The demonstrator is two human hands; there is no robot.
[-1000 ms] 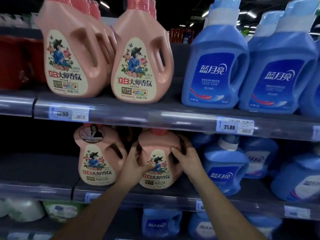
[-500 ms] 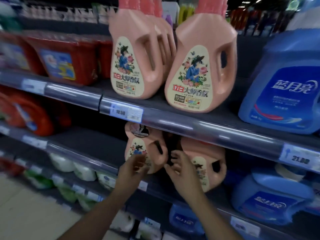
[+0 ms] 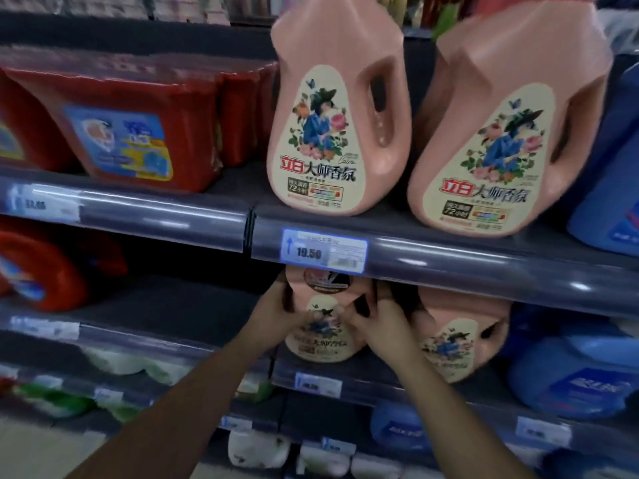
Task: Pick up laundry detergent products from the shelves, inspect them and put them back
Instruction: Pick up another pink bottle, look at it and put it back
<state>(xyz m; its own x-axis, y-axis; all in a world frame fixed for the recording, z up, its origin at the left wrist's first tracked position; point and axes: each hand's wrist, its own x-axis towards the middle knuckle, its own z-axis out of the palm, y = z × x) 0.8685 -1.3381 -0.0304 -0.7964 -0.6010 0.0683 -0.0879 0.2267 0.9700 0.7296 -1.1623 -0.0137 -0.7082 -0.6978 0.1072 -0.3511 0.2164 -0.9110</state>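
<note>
both hands clasp one pink bottle (image 3: 323, 319) on the lower shelf (image 3: 363, 378), left hand (image 3: 276, 311) on its side, right hand (image 3: 382, 324) by the handle. this looks like the pick-up; next, draw it out under the price rail (image 3: 449, 264) above, clear of its twin (image 3: 460, 337) just right.

Pink jugs (image 3: 340, 108): we see smooth, softly sheened plastic with cream paper-like labels.
Red tubs (image 3: 138, 122): glossy plastic, we think.
Shelf edge (image 3: 449, 261): shiny clear plastic strip.
Price tag (image 3: 323, 251): paper.
Shelf (image 3: 193, 305): matt dark surface.
</note>
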